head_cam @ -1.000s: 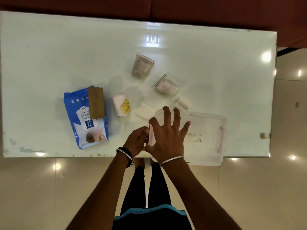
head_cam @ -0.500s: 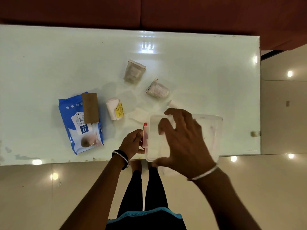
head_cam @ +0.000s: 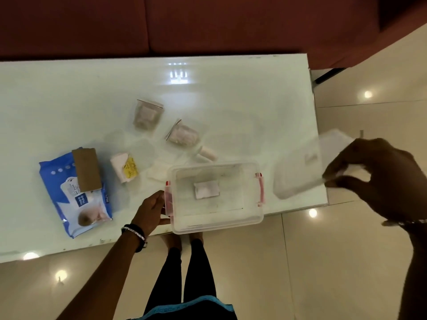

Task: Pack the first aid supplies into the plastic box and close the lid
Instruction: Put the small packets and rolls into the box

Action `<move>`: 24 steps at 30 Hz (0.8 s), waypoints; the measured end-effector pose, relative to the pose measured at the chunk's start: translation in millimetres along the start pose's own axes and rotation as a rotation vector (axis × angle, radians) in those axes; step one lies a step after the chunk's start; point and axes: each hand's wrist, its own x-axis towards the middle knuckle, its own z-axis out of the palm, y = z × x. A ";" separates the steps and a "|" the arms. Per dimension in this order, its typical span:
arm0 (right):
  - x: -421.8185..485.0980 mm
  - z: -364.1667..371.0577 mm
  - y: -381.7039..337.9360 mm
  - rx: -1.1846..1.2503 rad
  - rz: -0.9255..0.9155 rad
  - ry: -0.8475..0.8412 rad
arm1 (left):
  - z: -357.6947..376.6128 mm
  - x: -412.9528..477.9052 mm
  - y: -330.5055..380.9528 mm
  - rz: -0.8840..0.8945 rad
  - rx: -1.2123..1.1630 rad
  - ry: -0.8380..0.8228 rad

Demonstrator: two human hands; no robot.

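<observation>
A clear plastic box (head_cam: 251,218) with pink latches stands open at the table's near edge, a small white label on its bottom. My left hand (head_cam: 151,211) holds its left latch end. My right hand (head_cam: 379,179) grips the translucent lid (head_cam: 298,172), tilted, over the table's right end. Left of the box lie a blue wipes pack (head_cam: 69,204) with a brown card (head_cam: 86,169) on it, a white bandage with yellow label (head_cam: 123,167), a white pad (head_cam: 158,172), a small white roll (head_cam: 208,153) and two zip bags (head_cam: 147,114) (head_cam: 183,135).
The white glossy table (head_cam: 231,100) ends just right of the box; its near edge runs under the box. A dark red sofa (head_cam: 208,24) stands behind the table. Below are a tiled floor and the person's legs (head_cam: 184,273).
My right hand lifted the lid off the box and carried it to the right. The box now stands open. My left hand stays at the left latch.
</observation>
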 end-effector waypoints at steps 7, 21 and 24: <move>45.4 109.0 49.8 0.248 0.079 0.456 | -1.4 3.3 -2.5 0.016 0.013 0.007; 71.3 232.1 89.0 0.123 0.383 0.198 | -4.3 1.4 -0.5 0.045 0.086 0.072; 75.1 230.6 82.3 0.104 0.455 0.196 | -6.0 1.5 0.6 0.055 0.098 0.084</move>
